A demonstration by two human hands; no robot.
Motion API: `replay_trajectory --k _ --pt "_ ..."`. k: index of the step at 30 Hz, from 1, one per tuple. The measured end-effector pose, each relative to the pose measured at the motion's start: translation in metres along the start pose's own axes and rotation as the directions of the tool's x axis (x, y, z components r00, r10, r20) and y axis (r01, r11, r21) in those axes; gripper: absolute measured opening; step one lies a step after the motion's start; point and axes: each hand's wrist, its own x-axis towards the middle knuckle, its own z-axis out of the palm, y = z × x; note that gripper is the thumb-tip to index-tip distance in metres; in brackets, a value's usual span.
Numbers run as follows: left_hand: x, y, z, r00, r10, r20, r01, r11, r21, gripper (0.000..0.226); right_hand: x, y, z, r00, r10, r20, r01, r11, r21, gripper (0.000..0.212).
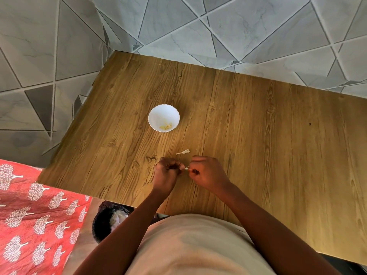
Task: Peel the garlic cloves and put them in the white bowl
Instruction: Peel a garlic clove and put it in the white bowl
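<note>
Left hand (166,171) and right hand (206,171) together at bench (258,126) near edge, 6 o'clock from bowl (164,118). Fingers of both hands curled, pinching small pale clove (186,168) between them, one at each end. Bowl upright mid-bench, peeled yellowish cloves (166,127) inside. Stem scrap (183,152) on bench at 12 o'clock from hands, apart from bowl. Bin (108,221) below bench edge, 8 o'clock from hands.
</note>
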Motion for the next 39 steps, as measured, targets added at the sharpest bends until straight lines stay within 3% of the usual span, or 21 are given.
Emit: replay_trajectory --k 5,12,18,23,28,32,36,39 --pt "-0.002 0.002 0.006 0.998 0.001 -0.06 -0.001 1.0 0.002 0.027 0.0 -0.004 -0.002 0.996 -0.077 -0.043 0.074 0.996 -0.053 0.02" --pt "0.003 -0.002 -0.006 0.993 0.117 0.019 -0.117 0.993 0.015 0.018 -0.003 0.007 0.005 0.982 0.187 -0.023 -0.18 0.97 0.165 0.008" --pt "-0.003 0.0 -0.007 0.978 0.191 0.088 -0.19 0.982 -0.015 0.014 -0.005 0.003 0.005 0.986 0.167 -0.02 -0.156 0.951 0.268 0.007" --pt "0.003 0.008 -0.006 0.973 0.208 0.097 -0.21 0.978 0.011 0.025 -0.003 0.001 0.007 0.972 0.228 -0.061 -0.19 0.909 0.372 0.016" --pt "0.001 0.007 0.002 0.97 0.236 0.055 -0.242 0.956 0.167 0.014 -0.003 0.003 0.003 0.998 0.062 -0.016 -0.059 0.985 0.165 0.01" --pt "-0.002 0.009 0.005 0.965 0.259 0.039 -0.26 0.934 0.246 0.013 -0.004 0.002 0.004 0.997 -0.066 -0.028 0.066 0.998 -0.001 0.018" --pt "0.003 0.013 0.004 0.99 0.141 0.02 -0.142 0.978 0.154 0.02 -0.005 0.007 0.008 0.995 0.093 -0.021 -0.088 0.981 0.174 0.006" --pt "0.005 0.014 0.001 0.997 0.072 0.003 -0.072 0.995 0.067 0.024 -0.005 0.003 0.006 0.971 0.238 0.007 -0.224 0.906 0.36 0.018"
